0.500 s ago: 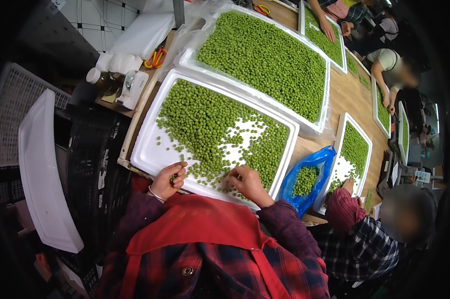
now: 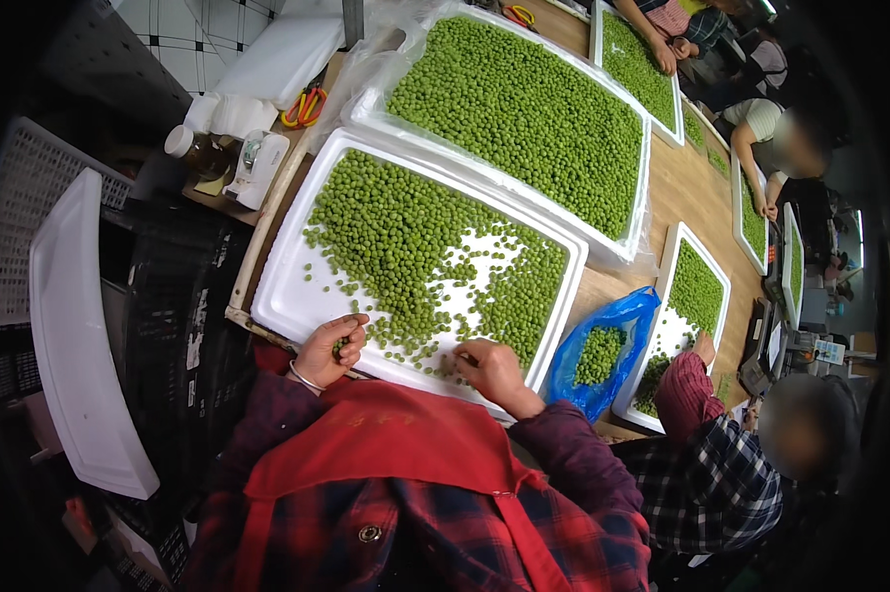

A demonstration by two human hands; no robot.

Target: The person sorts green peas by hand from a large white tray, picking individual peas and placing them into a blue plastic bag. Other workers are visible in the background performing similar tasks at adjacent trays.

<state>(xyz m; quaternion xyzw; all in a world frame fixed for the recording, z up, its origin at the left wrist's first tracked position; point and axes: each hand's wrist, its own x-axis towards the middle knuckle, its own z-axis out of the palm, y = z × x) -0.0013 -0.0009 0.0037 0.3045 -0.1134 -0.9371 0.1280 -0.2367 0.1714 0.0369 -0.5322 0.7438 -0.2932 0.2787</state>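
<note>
Green peas [image 2: 386, 222] lie spread in a white foam tray [image 2: 287, 296] right in front of me, heaped toward the back left and sparser toward the front. Over the tray's near edge, my left hand [image 2: 332, 350] is palm-up, its fingers curled round a few peas. My right hand [image 2: 496, 373] is lower over the front of the tray, fingertips bent down and drawn together among loose peas. Whatever lies between those fingertips is too small to make out. To its right stands an open blue plastic bag [image 2: 568, 370] with peas inside.
Behind my tray is a larger plastic-lined tray [image 2: 524, 128] full of peas. Scissors [image 2: 305, 107], a jar [image 2: 193, 148] and a white dispenser [image 2: 257, 168] sit at left. Co-workers bend over trays at right, the nearest beside a tray [image 2: 677, 252]. Dark crates [image 2: 183, 326] and a white lid [image 2: 88, 335] stand left.
My right hand has shifted slightly, its fingertips still low among the peas. My left hand stays curled round its peas. The nearest co-worker's hand has moved a little farther up their tray.
</note>
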